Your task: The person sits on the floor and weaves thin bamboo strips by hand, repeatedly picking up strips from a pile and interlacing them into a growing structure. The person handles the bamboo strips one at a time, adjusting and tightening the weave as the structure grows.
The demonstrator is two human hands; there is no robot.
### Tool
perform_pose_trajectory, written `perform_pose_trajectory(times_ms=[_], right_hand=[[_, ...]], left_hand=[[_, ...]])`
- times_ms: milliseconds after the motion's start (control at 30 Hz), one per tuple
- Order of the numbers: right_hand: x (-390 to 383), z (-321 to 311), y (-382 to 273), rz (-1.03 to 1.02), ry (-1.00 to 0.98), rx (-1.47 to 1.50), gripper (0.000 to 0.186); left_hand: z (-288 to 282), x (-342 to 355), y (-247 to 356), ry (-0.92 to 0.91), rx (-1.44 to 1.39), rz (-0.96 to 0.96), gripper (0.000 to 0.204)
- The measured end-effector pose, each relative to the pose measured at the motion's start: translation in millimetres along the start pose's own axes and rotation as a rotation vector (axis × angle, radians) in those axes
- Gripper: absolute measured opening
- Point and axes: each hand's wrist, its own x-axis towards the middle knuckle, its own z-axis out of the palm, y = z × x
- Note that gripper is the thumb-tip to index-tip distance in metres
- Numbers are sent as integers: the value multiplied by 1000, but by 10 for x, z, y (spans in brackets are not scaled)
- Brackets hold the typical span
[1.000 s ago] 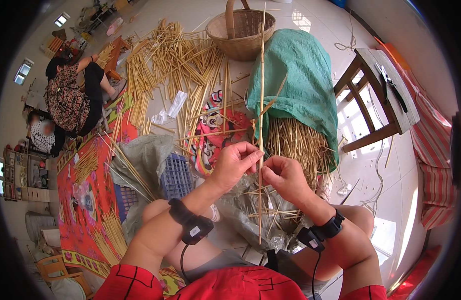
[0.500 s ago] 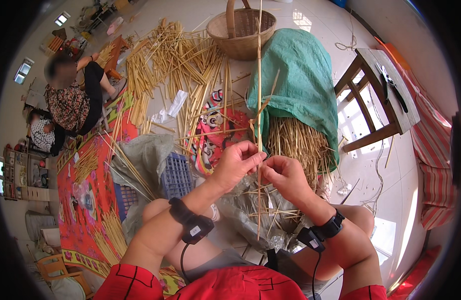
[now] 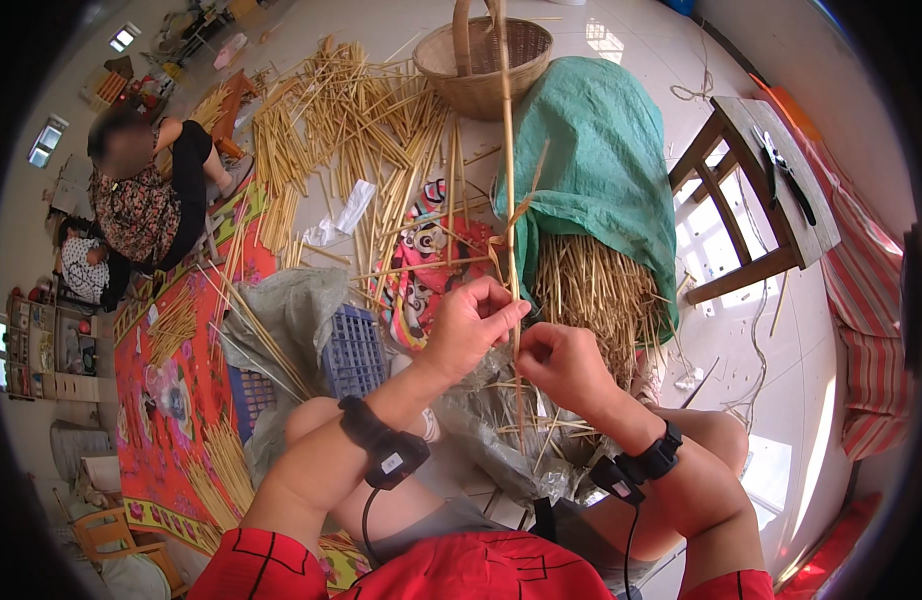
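Note:
A long straw stalk (image 3: 508,130) stands nearly upright in front of me, with dry leaf strips hanging off its middle. My left hand (image 3: 473,325) is closed on it, thumb and forefinger pinching the stem. Just below and to the right, my right hand (image 3: 564,368) is closed too, its fingertips pinched at the lower part of the stalk. The thin lower end drops past both hands over grey plastic sheeting (image 3: 481,430). Beyond the right hand, a bundle of dry stalks (image 3: 591,285) sticks out of a green woven sack (image 3: 596,140).
Many cut stalks (image 3: 351,120) lie across the floor ahead, near a wicker basket (image 3: 481,75). A blue plastic crate (image 3: 353,350) is left of my hands. Pruning shears (image 3: 781,175) rest on a wooden stool (image 3: 756,120) at right. Another person (image 3: 146,200) sits far left.
The stalk has shifted slightly left and tilted, its lower end now higher. My right hand has moved a little down along it, while the left hand stays nearly in place.

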Motion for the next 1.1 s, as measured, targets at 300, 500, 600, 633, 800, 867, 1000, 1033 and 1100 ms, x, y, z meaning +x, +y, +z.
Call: perform_pose_trajectory(times_ms=[300, 500, 600, 633, 800, 867, 1000, 1033, 1100], right_hand=[[4, 0, 8, 63, -18, 144, 12], [3, 11, -17, 7, 16, 37, 11], [1, 26, -10, -17, 35, 33, 11], [2, 31, -9, -26, 40, 31, 11], [-3, 28, -11, -31, 39, 26, 11], [-5, 17, -30, -18, 37, 21, 10], [14, 21, 21, 41, -19, 143, 11], [14, 41, 63, 66, -29, 227, 11], [14, 46, 79, 91, -48, 307, 12]], left_hand=[[-7, 11, 17, 9, -118, 2, 15], [10, -3, 2, 9, -105, 31, 15], [11, -7, 5, 9, -110, 31, 15], [11, -8, 6, 8, -111, 30, 15], [7, -13, 21, 5, -116, 11, 15], [4, -14, 20, 4, -129, 4, 15], [-3, -10, 36, 1, -151, 1, 15], [-7, -5, 44, 1, -151, 2, 14], [-25, 0, 56, 14, -153, 4, 14]])
